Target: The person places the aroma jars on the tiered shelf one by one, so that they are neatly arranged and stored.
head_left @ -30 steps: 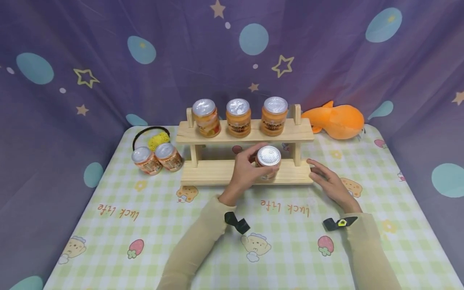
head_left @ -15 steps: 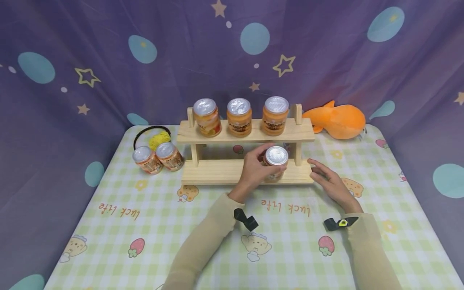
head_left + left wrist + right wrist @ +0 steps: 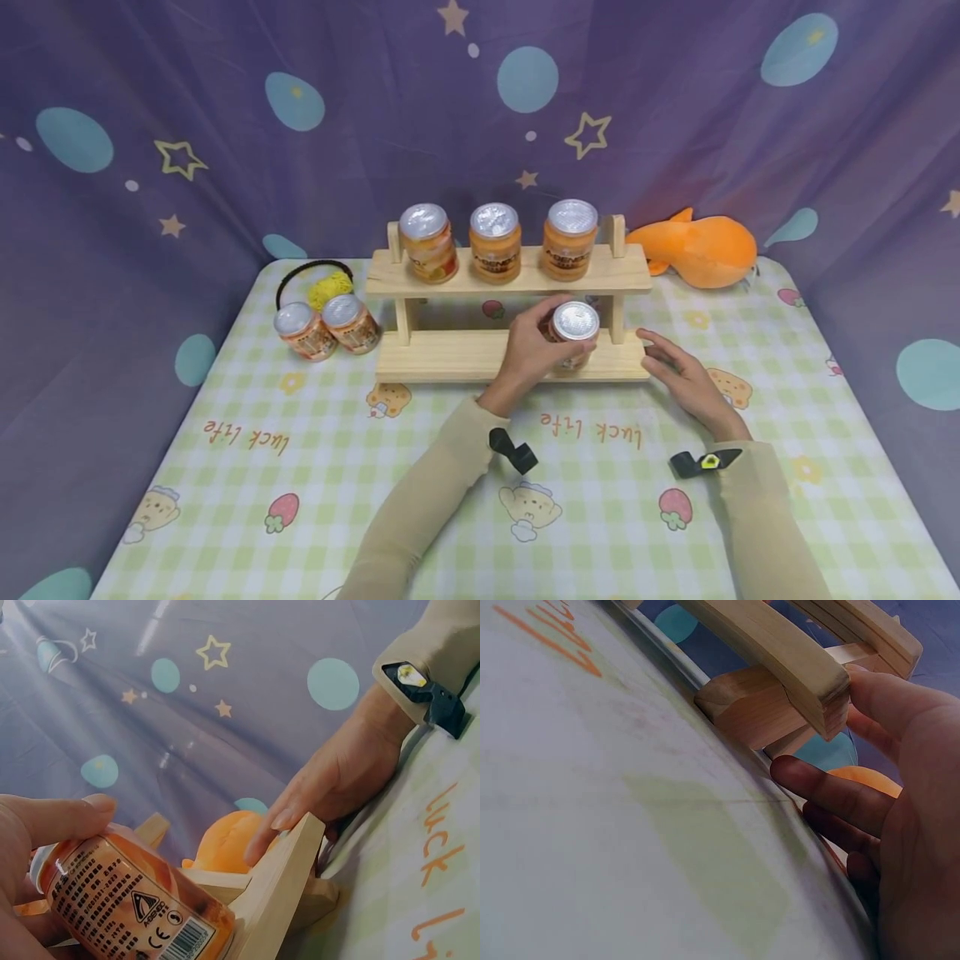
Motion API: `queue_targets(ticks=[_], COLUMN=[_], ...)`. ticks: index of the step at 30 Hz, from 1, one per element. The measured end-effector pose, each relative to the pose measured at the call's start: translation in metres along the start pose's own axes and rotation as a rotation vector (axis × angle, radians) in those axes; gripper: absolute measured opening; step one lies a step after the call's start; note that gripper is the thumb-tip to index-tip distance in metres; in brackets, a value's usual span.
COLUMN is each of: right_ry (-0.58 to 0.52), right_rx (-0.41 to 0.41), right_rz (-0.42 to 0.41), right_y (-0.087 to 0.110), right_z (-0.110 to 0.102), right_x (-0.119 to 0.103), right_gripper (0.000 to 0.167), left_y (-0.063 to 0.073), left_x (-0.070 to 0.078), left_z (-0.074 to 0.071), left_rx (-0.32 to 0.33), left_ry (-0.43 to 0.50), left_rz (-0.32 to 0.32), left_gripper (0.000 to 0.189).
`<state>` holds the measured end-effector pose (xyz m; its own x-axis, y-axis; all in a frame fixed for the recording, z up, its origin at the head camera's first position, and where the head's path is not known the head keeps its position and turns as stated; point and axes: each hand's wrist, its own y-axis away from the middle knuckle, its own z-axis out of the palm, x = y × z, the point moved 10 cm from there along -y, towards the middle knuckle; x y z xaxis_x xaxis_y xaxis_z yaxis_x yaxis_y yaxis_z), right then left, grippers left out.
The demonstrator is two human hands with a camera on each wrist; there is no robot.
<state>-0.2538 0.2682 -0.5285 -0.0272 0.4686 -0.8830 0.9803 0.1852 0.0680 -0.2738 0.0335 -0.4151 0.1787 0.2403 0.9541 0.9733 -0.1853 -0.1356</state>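
My left hand (image 3: 532,348) grips an orange-labelled jar (image 3: 576,323) with a silver lid, thumb in front and fingers behind. The jar is upright at the right part of the lower board (image 3: 442,357) of a two-tier wooden shelf. Printed text and a barcode show on the label (image 3: 120,900) in the left wrist view. At the shelf's right end is my right hand (image 3: 686,383), its fingers loosely bent and spread. One fingertip touches the end of the lower board (image 3: 795,667) in the right wrist view. Three similar jars (image 3: 495,242) stand in a row on the upper board (image 3: 528,265).
Two more jars (image 3: 351,323) stand side by side left of the shelf, in front of a yellow ball (image 3: 330,290) with a black cord loop (image 3: 311,267). An orange plush toy (image 3: 708,250) lies behind the right end. A checked cloth (image 3: 360,500) covers the table; a purple curtain (image 3: 420,150) hangs behind.
My left hand has moved the jar a little to the right along the lower board, slowing in the last half second. The right hand has stayed at the shelf's end.
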Motion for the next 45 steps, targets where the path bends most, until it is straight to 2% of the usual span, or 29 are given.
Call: queue_targets(ticks=[8, 12, 16, 26, 35, 40, 45], right_ry=[0.002, 0.001, 0.005, 0.014, 0.004, 0.002, -0.004], right_rx=[-0.001, -0.007, -0.009, -0.012, -0.008, -0.005, -0.007], right_rz=[0.004, 0.016, 0.023, 0.036, 0.025, 0.016, 0.011], right_y=[0.0, 0.0, 0.0, 0.0, 0.001, 0.001, 0.0], right_z=[0.0, 0.001, 0.001, 0.002, 0.001, 0.001, 0.001], right_x=[0.0, 0.001, 0.002, 0.003, 0.0, 0.0, 0.0], right_gripper=[0.055, 0.055, 0.056, 0.057, 0.057, 0.056, 0.055], left_y=[-0.001, 0.001, 0.003, 0.013, 0.027, 0.032, 0.035], left_x=[0.004, 0.01, 0.015, 0.032, 0.047, 0.05, 0.046], left_z=[0.002, -0.005, -0.017, -0.05, -0.087, -0.105, -0.123], left_rx=[-0.097, -0.112, -0.095, -0.041, 0.03, 0.054, 0.081], left_ry=[0.005, 0.049, 0.082, 0.049, 0.071, 0.089, 0.077], left_rz=[0.04, 0.059, 0.079, 0.132, 0.202, 0.235, 0.215], left_gripper=[0.074, 0.075, 0.075, 0.074, 0.073, 0.07, 0.07])
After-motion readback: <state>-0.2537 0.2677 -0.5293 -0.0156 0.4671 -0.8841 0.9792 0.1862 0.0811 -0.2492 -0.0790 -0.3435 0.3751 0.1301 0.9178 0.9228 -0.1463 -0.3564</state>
